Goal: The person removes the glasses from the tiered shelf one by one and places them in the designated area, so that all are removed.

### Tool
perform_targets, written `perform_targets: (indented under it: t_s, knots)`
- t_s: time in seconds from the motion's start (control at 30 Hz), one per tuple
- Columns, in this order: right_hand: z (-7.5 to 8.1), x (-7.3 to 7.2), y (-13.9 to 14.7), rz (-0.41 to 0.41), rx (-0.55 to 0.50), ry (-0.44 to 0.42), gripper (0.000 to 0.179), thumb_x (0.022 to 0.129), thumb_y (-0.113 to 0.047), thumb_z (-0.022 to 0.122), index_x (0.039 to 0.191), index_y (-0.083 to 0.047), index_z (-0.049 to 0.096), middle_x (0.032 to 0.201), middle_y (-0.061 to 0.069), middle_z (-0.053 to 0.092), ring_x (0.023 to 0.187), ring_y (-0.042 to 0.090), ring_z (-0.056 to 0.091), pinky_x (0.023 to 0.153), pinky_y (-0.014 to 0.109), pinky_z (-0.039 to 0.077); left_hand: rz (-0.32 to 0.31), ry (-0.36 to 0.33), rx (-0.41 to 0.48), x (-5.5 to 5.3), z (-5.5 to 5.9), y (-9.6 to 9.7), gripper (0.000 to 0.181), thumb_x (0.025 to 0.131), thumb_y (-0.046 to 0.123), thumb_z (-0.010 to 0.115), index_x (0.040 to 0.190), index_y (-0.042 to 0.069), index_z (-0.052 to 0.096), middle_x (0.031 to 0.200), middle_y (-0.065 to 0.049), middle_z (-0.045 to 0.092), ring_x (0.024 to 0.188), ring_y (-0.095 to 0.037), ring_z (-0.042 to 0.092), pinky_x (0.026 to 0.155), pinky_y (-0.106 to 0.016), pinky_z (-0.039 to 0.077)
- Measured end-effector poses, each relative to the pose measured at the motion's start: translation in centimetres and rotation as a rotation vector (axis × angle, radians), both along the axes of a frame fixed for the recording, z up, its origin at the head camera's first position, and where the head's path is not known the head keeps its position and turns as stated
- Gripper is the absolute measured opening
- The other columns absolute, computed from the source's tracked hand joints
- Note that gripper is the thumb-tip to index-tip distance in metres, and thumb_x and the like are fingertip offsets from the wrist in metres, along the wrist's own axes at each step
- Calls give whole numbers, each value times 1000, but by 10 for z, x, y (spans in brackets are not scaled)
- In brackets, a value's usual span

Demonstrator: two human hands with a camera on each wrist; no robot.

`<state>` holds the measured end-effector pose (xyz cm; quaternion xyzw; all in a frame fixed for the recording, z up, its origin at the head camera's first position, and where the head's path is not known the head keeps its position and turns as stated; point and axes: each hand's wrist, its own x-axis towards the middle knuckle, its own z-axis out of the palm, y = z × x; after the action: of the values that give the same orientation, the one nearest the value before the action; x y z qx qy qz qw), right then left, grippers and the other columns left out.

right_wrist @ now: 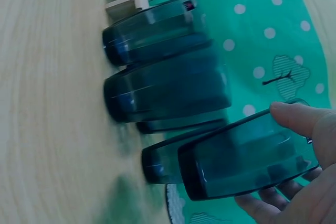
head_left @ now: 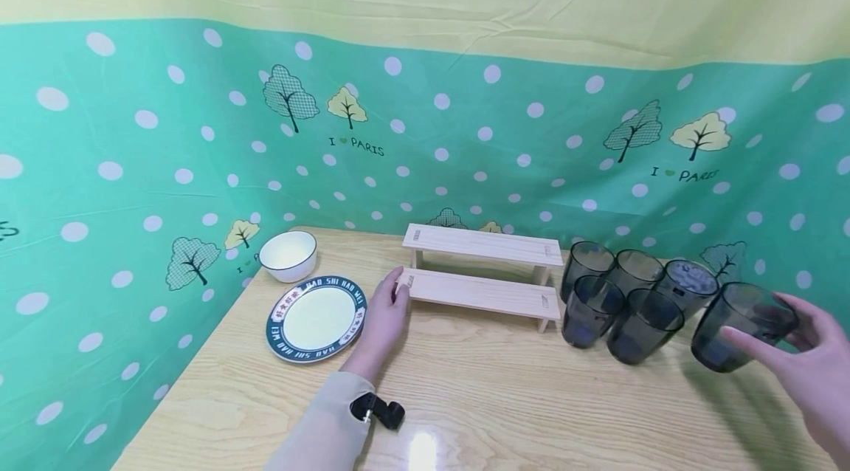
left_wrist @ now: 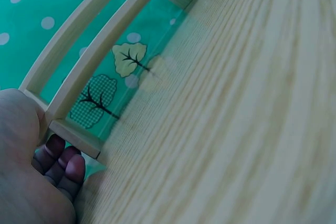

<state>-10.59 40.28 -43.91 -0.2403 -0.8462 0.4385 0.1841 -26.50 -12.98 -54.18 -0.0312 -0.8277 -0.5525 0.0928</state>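
Observation:
A dark, see-through drinking glass (head_left: 727, 334) is in my right hand (head_left: 806, 360), the thumb on one side and the fingers on the other. It is raised off the table and slightly tilted, as the right wrist view (right_wrist: 247, 156) shows. Several matching glasses (head_left: 645, 327) stand upright in two rows just left of it. My left hand (head_left: 387, 308) grips the left end of a two-tier wooden rack (head_left: 481, 294), thumb at the lower board. In the left wrist view, curled fingertips (left_wrist: 74, 169) lie by the rack's end leg (left_wrist: 76, 137).
Left of the rack, a blue-rimmed plate (head_left: 317, 320) with lettering lies on the wooden table (head_left: 478, 390). Behind it sits a white bowl (head_left: 288, 257) with a dark rim. A green and yellow patterned cloth (head_left: 465, 102) hangs along the back and left side.

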Motion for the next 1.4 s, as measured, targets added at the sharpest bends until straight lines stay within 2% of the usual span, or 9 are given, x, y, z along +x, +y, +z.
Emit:
perform_targets:
  t_s: [0.13, 0.17, 0.33, 0.4, 0.5, 0.7, 0.93, 1.17, 1.4]
  knots:
    - [-6, 1, 1, 23, 0, -27, 104, 102, -38, 83, 179, -24, 14, 143, -31, 35, 158, 24, 30, 102, -4, 28, -5, 0, 3, 0, 0, 0, 53, 116, 22, 50, 166, 4, 47, 167, -23, 49, 156, -40, 43, 130, -55, 35]
    - [-7, 0, 1, 30, -3, -38, 105, 102, -39, 82, 179, -23, 13, 142, -30, 36, 159, 25, 30, 109, -1, 28, -4, 0, 3, 0, 0, 0, 53, 116, 22, 50, 166, 4, 47, 167, -23, 49, 156, -40, 43, 130, -55, 35]
    - [-10, -5, -1, 47, -30, -122, 110, 103, -45, 80, 178, -12, 7, 152, 3, 52, 163, 44, 23, 133, 56, 28, 2, -3, -1, 1, 0, -1, 53, 116, 23, 51, 166, 5, 48, 167, -23, 49, 156, -39, 43, 130, -54, 35]
    - [-11, -6, -2, 55, -44, -151, 114, 102, -48, 79, 178, -7, 4, 170, 25, 37, 163, 54, 15, 127, 73, 23, 4, -2, -3, 1, -1, -1, 53, 116, 23, 51, 166, 4, 48, 167, -23, 48, 157, -39, 43, 130, -54, 35]
    - [-13, -7, -3, 53, -43, -190, 119, 101, -53, 79, 177, -5, 0, 178, 34, 11, 161, 60, 12, 123, 80, 21, 4, -1, -3, 1, -1, -1, 53, 116, 22, 51, 165, 4, 48, 167, -23, 48, 157, -39, 42, 130, -54, 34]
    - [-20, -8, -7, 49, -55, -214, 121, 100, -55, 80, 177, -6, 1, 178, 34, 10, 158, 63, 16, 119, 83, 26, 3, -5, -7, 0, -2, 0, 53, 116, 22, 51, 166, 3, 47, 168, -23, 47, 157, -41, 42, 130, -56, 34]
    - [-26, -11, -8, 70, -65, -176, 118, 100, -54, 80, 178, -11, 3, 181, 28, 9, 162, 57, 13, 126, 77, 19, -3, -13, -1, -2, -2, 0, 55, 116, 25, 51, 167, 6, 46, 170, -21, 45, 158, -38, 40, 131, -53, 33]
    - [-32, -15, -10, 73, -70, -169, 117, 98, -55, 82, 179, -18, 6, 174, 25, 31, 159, 53, 25, 129, 69, 24, 1, -6, 0, -1, 0, 0, 54, 116, 23, 51, 166, 5, 47, 168, -22, 47, 158, -39, 41, 131, -54, 33]
    - [-38, -18, -10, 62, -85, -177, 118, 99, -55, 81, 179, -17, 3, 179, 28, 19, 161, 54, 21, 127, 71, 27, -8, -8, 9, -1, 2, 0, 54, 116, 22, 50, 166, 4, 46, 169, -22, 46, 158, -39, 41, 131, -54, 33]
